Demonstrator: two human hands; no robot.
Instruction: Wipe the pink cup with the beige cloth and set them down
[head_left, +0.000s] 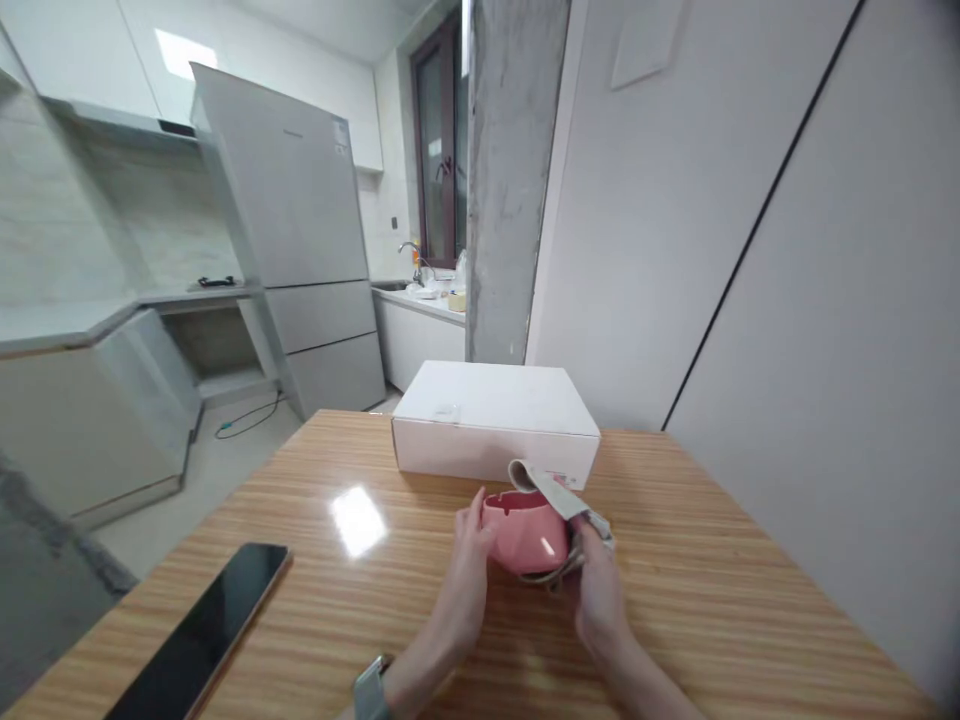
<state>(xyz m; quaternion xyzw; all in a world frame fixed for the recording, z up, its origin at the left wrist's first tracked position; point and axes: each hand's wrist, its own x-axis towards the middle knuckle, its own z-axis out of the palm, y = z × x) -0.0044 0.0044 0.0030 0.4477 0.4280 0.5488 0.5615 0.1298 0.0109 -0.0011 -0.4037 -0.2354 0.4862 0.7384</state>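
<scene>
A pink ashtray (525, 540) with notches in its rim is held up over the table in front of the white box. My left hand (472, 560) grips its left side, fingers against the wall near the rim. In my right hand (598, 585) is a greyish-beige cloth (559, 492), pressed against the ashtray's right side. One end of the cloth curls up over the rim, and another part shows beneath the ashtray. The right fingertips are partly hidden behind the cloth and ashtray.
A closed white box (495, 400) stands just behind my hands on the wooden table (360, 620). At the left lies a dark phone (206, 630). Beyond the table are a fridge (292, 190), a sink counter (420, 300) and a grey pillar (508, 180); a pale wall runs along the right.
</scene>
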